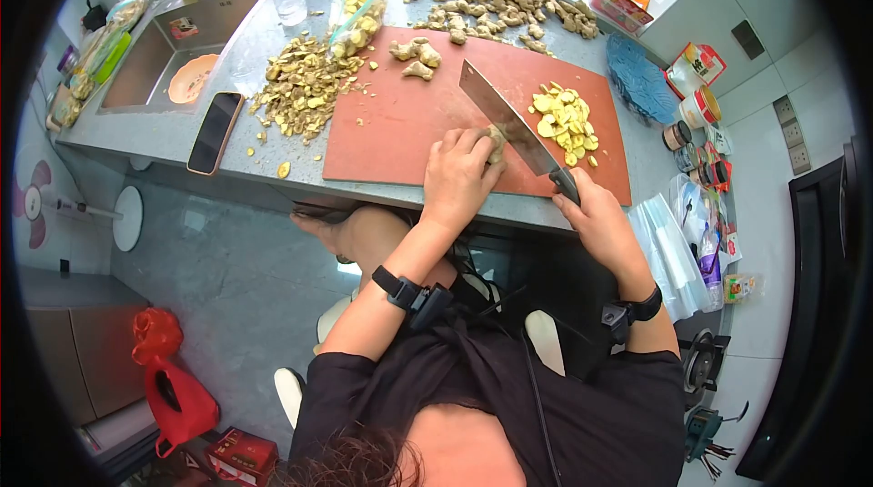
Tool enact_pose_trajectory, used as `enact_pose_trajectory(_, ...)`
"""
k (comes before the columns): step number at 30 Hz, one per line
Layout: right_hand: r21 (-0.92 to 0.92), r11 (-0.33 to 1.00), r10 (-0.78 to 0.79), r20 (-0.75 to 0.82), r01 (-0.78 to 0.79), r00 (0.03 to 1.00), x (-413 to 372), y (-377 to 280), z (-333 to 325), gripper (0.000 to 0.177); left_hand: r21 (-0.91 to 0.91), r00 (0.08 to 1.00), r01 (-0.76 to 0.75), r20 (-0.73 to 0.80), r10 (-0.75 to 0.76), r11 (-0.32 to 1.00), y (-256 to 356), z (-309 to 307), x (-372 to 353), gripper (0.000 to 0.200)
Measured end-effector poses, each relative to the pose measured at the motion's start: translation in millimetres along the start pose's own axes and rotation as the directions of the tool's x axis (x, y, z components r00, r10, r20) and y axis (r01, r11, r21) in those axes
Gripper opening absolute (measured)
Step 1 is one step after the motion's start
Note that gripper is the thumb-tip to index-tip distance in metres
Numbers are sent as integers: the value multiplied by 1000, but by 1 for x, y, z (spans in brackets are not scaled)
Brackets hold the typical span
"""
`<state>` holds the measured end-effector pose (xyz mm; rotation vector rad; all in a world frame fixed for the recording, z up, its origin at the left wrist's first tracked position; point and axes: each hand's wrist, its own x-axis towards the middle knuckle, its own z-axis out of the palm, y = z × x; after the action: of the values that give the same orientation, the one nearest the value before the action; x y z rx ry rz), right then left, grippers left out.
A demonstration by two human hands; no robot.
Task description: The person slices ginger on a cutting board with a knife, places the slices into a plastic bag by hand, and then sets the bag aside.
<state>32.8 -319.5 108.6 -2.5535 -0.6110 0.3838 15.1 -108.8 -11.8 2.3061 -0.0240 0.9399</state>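
On the reddish-brown cutting board (382,137), my left hand (459,173) has its fingers curled over a piece of ginger (496,143), pressing it down. The black handle of a cleaver (514,123) is gripped in my right hand (591,214). Its broad blade slants up and left, just right of the held ginger. Yellow ginger slices (564,121) lie in a pile on the board right of the blade. Several uncut ginger pieces (418,58) rest near the board's upper left part.
Ginger scraps (305,87) and a phone (215,132) lie left of the board. A bag of slices (357,14) touches its upper left corner. Whole ginger (509,5) is heaped behind it. A sink (136,78) is far left; blue leaf-shaped plates (641,78) and jars (677,134) are right.
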Motion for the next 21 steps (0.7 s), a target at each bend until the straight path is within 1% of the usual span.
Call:
enact_pose_trajectory(4,31,999,-33,-23,34,999,15,3,13,24,13,1000,-4,16,3,1000,0,0,-1,35)
enact_pose_trajectory(6,-56,995,-88,-65,84,994,29,1,23,24,21,1000,-7,13,6,1000,-1,-1,-1,36)
enact_pose_trajectory(13,-90,990,-112,-52,107,992,34,3,22,24,8,1000,0,11,0,1000,0,-1,0,36)
enact_pose_trajectory(15,-127,989,-77,-26,73,997,25,4,17,24,1,1000,3,6,-3,1000,0,-1,-1,36)
enact_pose_trajectory(21,-43,994,-101,-29,100,994,18,6,13,26,5,1000,1,16,-1,1000,-1,2,0,35)
